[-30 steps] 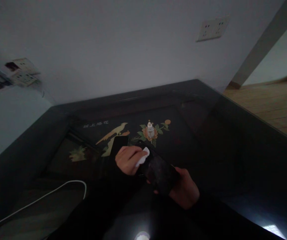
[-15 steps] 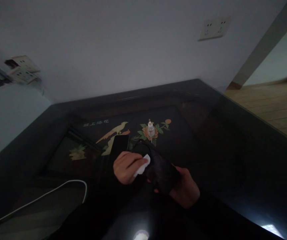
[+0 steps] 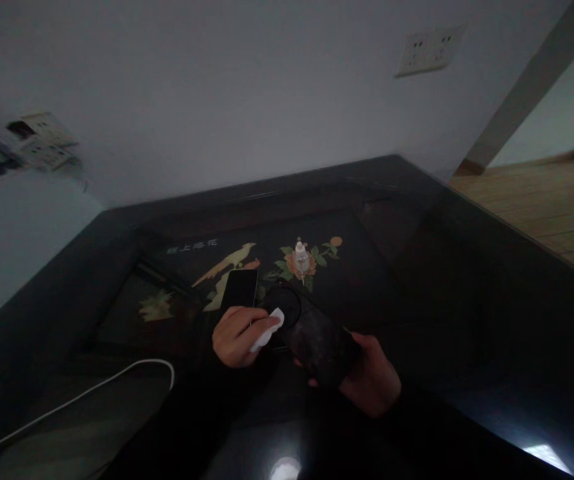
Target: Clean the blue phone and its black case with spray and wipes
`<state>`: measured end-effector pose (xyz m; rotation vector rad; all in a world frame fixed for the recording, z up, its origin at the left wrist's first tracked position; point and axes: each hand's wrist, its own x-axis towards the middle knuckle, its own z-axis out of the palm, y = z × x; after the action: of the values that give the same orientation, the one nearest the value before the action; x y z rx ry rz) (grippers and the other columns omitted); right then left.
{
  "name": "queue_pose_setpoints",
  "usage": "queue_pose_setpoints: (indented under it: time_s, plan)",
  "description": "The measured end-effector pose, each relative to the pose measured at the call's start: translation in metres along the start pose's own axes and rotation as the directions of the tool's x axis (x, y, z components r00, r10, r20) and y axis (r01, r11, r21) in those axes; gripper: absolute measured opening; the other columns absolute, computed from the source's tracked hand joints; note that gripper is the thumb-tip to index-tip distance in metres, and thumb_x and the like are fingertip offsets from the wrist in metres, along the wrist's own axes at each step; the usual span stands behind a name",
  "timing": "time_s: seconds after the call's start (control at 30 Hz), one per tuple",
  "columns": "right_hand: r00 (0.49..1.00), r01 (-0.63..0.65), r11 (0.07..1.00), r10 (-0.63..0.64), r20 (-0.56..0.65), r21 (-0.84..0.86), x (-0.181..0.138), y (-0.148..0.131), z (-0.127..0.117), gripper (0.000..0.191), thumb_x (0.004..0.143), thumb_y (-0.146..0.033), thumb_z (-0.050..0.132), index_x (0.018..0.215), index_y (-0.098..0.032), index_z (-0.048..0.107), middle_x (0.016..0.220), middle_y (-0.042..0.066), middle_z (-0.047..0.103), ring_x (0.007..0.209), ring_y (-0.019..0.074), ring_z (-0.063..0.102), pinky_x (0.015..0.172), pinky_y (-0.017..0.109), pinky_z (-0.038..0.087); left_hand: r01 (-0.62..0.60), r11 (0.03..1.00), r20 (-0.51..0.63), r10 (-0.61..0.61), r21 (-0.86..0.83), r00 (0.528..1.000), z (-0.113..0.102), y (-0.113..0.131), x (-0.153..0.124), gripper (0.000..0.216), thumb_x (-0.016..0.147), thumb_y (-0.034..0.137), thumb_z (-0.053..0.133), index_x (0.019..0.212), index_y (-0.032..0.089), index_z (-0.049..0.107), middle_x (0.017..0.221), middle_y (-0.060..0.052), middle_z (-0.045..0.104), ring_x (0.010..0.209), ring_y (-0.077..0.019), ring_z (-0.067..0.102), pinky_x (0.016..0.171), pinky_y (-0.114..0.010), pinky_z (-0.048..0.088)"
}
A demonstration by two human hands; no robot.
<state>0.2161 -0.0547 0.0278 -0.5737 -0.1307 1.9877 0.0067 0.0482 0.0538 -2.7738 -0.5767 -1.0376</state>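
My right hand [image 3: 373, 377] grips the lower right end of a dark phone [image 3: 319, 340], its back turned up and smudged. A large round ring marks the phone's far left end. Pinched in my left hand [image 3: 237, 337] is a folded white tissue [image 3: 268, 331], at the left edge of that phone; whether it touches is hard to tell. Behind my left hand lies a second phone [image 3: 241, 291] with a black screen, partly covered. Just beyond the held phone stands a small clear bottle [image 3: 301, 256] with a white top.
The glossy black table [image 3: 417, 267] carries bird and flower pictures and meets a white wall [image 3: 247, 100]. A white cable [image 3: 111, 379] curves over the left front. Wall sockets [image 3: 431, 51] sit at upper right, others [image 3: 47, 143] at left. Wooden floor [image 3: 541, 200] shows at right.
My left hand with the tissue has moved left across the held phone to its edge, uncovering the round ring. My right hand has stayed almost in place.
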Motion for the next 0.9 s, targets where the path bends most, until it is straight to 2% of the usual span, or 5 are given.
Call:
queue_pose_setpoints:
  time_s: [0.27, 0.43, 0.57, 0.73, 0.9]
  plan:
    - [1.000, 0.020, 1.000, -0.020, -0.004, -0.007, -0.001, 0.000, -0.001, 0.042, 0.075, -0.040, 0.040, 0.105, -0.015, 0.054, 0.096, 0.014, 0.066, 0.090, 0.0289, 0.061, 0.074, 0.045, 0.043, -0.014, 0.998, -0.002, 0.014, -0.066, 1.000, -0.002, 0.006, 0.007, 0.019, 0.080, 0.017, 0.047, 0.092, 0.013, 0.062, 0.077, -0.007, 0.063, 0.071, -0.0128, 0.058, 0.065, -0.026, 0.044]
    - [1.000, 0.022, 1.000, -0.022, 0.015, -0.004, -0.002, 0.002, -0.002, 0.040, 0.074, -0.040, 0.043, 0.103, -0.016, 0.055, 0.095, 0.012, 0.066, 0.088, 0.0288, 0.062, 0.073, 0.044, 0.043, -0.011, 1.000, 0.030, 0.010, 0.018, 1.000, 0.001, 0.002, 0.001, 0.019, 0.078, 0.015, 0.049, 0.092, 0.015, 0.061, 0.080, -0.006, 0.062, 0.072, -0.0120, 0.058, 0.064, -0.023, 0.044]
    - [1.000, 0.019, 1.000, -0.019, 0.016, -0.005, -0.001, 0.002, -0.003, 0.040, 0.076, -0.040, 0.041, 0.105, -0.016, 0.054, 0.096, 0.013, 0.066, 0.090, 0.0289, 0.061, 0.074, 0.044, 0.043, 0.008, 0.998, -0.002, -0.008, -0.055, 1.000, -0.002, 0.005, -0.001, 0.019, 0.081, 0.020, 0.047, 0.093, 0.015, 0.061, 0.079, -0.006, 0.062, 0.072, -0.0118, 0.057, 0.066, -0.025, 0.044]
    - [1.000, 0.019, 1.000, -0.018, 0.010, -0.011, -0.001, 0.001, -0.002, 0.039, 0.076, -0.040, 0.041, 0.103, -0.016, 0.055, 0.099, 0.014, 0.065, 0.089, 0.0291, 0.062, 0.073, 0.043, 0.043, -0.041, 0.995, -0.002, 0.041, 0.088, 0.999, -0.004, -0.017, 0.016, 0.019, 0.075, 0.014, 0.054, 0.092, 0.016, 0.061, 0.080, -0.004, 0.063, 0.071, -0.0108, 0.059, 0.064, -0.022, 0.044]
    - [1.000, 0.027, 0.999, -0.027, 0.011, -0.023, 0.000, 0.000, -0.001, 0.039, 0.076, -0.040, 0.043, 0.104, -0.016, 0.055, 0.101, 0.014, 0.065, 0.090, 0.0303, 0.061, 0.071, 0.043, 0.044, -0.041, 0.993, 0.035, 0.037, 0.111, 0.999, 0.002, -0.033, 0.024, 0.018, 0.076, 0.017, 0.054, 0.092, 0.018, 0.061, 0.077, -0.002, 0.063, 0.070, -0.0112, 0.060, 0.063, -0.023, 0.043]
